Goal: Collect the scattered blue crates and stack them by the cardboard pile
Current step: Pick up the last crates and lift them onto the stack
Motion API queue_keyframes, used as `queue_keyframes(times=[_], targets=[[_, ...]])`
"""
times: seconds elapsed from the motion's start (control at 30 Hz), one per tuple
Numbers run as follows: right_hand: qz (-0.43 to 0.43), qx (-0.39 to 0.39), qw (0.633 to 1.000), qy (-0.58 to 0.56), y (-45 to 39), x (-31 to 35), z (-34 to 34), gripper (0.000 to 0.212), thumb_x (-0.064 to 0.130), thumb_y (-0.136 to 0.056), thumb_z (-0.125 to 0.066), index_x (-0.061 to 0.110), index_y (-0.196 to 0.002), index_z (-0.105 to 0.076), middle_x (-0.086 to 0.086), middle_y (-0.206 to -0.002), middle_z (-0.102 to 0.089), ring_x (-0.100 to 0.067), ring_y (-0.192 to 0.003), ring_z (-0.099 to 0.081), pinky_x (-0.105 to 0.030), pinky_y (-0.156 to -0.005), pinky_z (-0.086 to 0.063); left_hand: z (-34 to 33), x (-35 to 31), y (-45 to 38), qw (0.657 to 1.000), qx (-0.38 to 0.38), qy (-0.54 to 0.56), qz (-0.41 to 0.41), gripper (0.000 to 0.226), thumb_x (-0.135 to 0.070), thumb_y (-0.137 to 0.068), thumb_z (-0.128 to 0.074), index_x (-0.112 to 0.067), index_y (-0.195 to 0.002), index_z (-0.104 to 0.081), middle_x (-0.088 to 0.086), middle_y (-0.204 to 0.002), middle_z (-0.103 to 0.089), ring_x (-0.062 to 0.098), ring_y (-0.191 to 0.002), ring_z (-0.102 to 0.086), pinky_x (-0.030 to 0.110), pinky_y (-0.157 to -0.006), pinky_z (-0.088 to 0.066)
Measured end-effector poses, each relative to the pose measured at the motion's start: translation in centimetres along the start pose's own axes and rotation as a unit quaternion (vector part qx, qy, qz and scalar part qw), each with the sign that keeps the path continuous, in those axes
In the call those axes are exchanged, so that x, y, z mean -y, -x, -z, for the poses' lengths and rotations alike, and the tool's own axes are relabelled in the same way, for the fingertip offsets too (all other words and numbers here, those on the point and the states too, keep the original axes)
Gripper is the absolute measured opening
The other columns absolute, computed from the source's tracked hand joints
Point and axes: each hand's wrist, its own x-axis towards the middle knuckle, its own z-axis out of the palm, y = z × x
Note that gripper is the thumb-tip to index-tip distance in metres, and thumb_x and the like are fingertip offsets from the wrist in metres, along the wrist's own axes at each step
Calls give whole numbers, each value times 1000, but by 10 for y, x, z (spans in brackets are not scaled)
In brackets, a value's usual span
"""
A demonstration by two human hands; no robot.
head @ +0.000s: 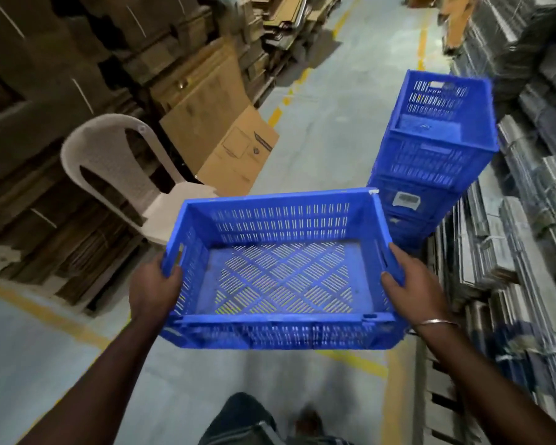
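I carry an empty blue slotted crate (280,271) level in front of me, above the floor. My left hand (154,287) grips its left end at the handle slot, thumb over the rim. My right hand (408,284) grips the right end the same way. Ahead and to the right stands a stack of blue crates (430,155) on the floor, several high, against flattened grey cardboard bundles (511,252). The stack's top crate is empty.
A white plastic chair (119,175) stands at the left, close to the carried crate's far left corner. Brown cardboard piles (61,91) fill the left side, with loose sheets (235,149) leaning out. The grey aisle floor (328,123) with yellow lines runs ahead.
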Motion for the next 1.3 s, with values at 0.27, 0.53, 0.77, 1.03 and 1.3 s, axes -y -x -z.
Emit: queue_keyframes(times=[0.27,0.53,0.77,1.03,1.3], targets=[[-42,-74,996,3,-144,98,-52,58,16,-88,-64,9,-143,-47,-23,-130,-59,-37,-123,-53,-42,-99,-42,-55,-6,-242,998,40,43,-23,65,-36,-73,-48,-12,-132,-61,21,-113,-70,40,-105,-65,47,-88,-50],[-117,-177,977,-26,-246,187,-69,57,21,-86,-66,14,-141,-50,-19,-120,-63,-35,-115,-58,-44,-98,-46,-85,-74,-479,986,77,66,-134,55,-44,-75,-52,-8,-114,-68,24,-94,-71,42,-94,-68,44,-74,-49],[-165,-270,946,-75,-326,217,-56,55,25,-87,-66,20,-139,-53,-12,-119,-67,-30,-111,-62,-46,-98,-48,-137,-179,-611,962,158,79,-207,67,-48,-74,-50,-16,-132,-61,19,-119,-69,38,-110,-64,46,-88,-48],[-215,-372,895,-119,-426,202,-21,50,22,-84,-67,27,-133,-58,0,-117,-69,-16,-102,-66,-38,-93,-52,-226,-311,-698,933,208,110,-273,66,-48,-74,-53,-19,-133,-62,18,-120,-69,36,-109,-65,48,-93,-51],[-268,-442,852,-89,-513,194,7,49,27,-84,-66,35,-132,-57,9,-109,-70,-6,-91,-66,-27,-78,-47,-302,-452,-780,900,241,127,-340,63,-49,-74,-53,-18,-127,-66,20,-111,-71,35,-103,-67,45,-89,-50]])
